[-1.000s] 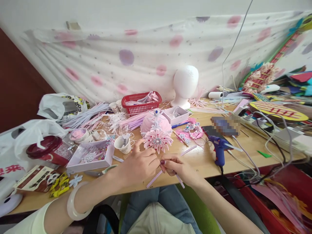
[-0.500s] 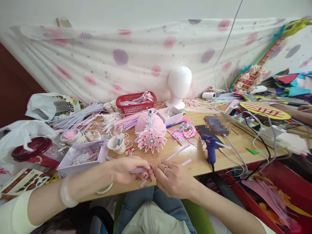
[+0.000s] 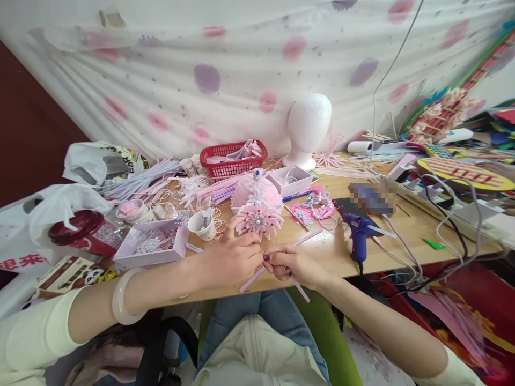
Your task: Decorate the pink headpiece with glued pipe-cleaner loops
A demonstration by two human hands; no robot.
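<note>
A lilac pipe cleaner point(image 3: 301, 290) slants down to the right from my right hand point(image 3: 295, 265), whose fingers are pinched on it. My left hand point(image 3: 231, 256) has its fingers curled, with the tips meeting those of the right hand; what is between them is hidden. Another lilac strip point(image 3: 251, 280) lies on the table under my hands. Just behind stands a pink dome-shaped headpiece point(image 3: 257, 195), bearing a pink flower point(image 3: 260, 219) with a pearl and red bead centre and a blue gem on top.
To the left are a box of beads point(image 3: 155, 244), a paper cup point(image 3: 202, 226) and a lidded red cup point(image 3: 82, 233). A red basket point(image 3: 233, 166) and white foam head point(image 3: 308, 128) stand behind. On the right are a blue glue gun point(image 3: 359, 238), a phone point(image 3: 372, 197) and cables.
The view has shifted, so the table's things sit further right. My left hand has turned over with its back up. The held pipe cleaner now sticks out from my right hand.
</note>
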